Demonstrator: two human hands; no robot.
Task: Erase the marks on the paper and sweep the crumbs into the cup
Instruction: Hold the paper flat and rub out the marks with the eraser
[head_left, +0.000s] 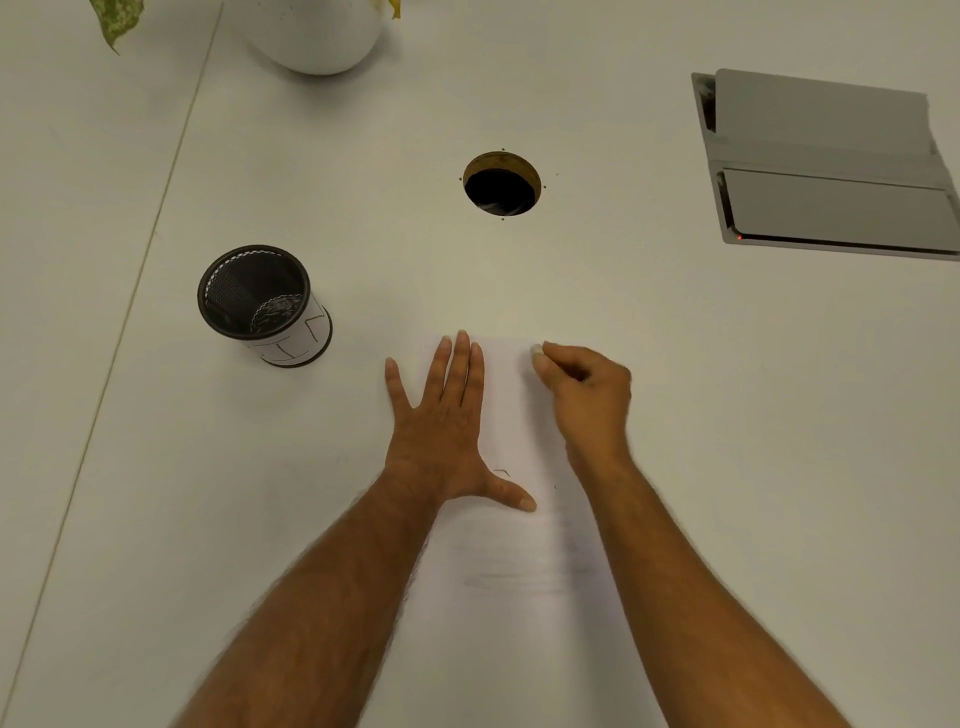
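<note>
The left hand (441, 415) presses flat, fingers straight, on the white sheet of paper (511, 545) lying on the pale tabletop (727, 415). The right hand (584, 395) pinches a small pale eraser (536, 352) against the paper's far edge. The black mesh cup (262, 304) stands well to the left.

No legible text, brand or number in this view. The paper label wrapped around the mesh cup (267, 306) carries dark pen strokes — angular lines, not readable as letters. The paper (511, 545) shows one short dark mark (502, 472) near the left thumb and faint grey smudged lines lower down — none form readable characters.
</note>
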